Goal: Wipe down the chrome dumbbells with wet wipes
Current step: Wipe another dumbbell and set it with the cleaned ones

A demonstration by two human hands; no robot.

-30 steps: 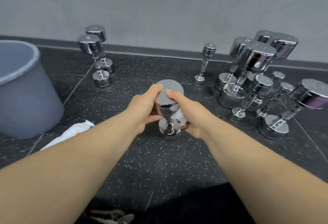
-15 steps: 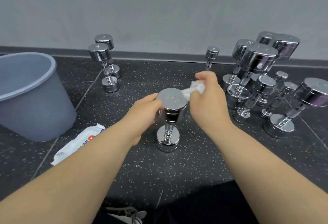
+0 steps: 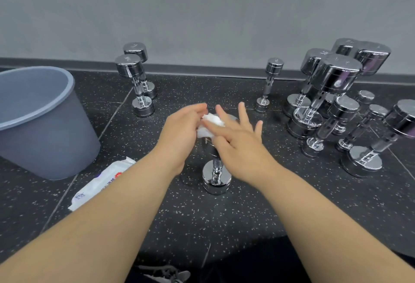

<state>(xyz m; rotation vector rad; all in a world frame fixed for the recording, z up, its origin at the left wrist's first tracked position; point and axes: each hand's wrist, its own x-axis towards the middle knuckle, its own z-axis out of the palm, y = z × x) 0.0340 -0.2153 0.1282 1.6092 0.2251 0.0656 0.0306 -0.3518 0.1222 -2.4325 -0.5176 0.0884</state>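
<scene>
A chrome dumbbell [image 3: 216,179] stands on end on the dark speckled floor in the middle of the head view. Its upper head is mostly hidden under my hands. My left hand [image 3: 183,132] cups the left side of that upper head with curled fingers. A crumpled white wet wipe [image 3: 210,125] lies on top of the head. My right hand [image 3: 239,141] presses the wipe down with straight, spread fingers.
A grey plastic bucket [image 3: 45,125] stands at the left, with a white pack of wet wipes [image 3: 98,185] on the floor beside it. Two upright dumbbells [image 3: 138,85] are at the back left, a small one [image 3: 269,85] is near the wall, and several larger ones [image 3: 332,103] crowd the right.
My right hand brought the wipe from the far right side of the upper head onto its top and flattened out over it. My left hand stayed on the head's left side.
</scene>
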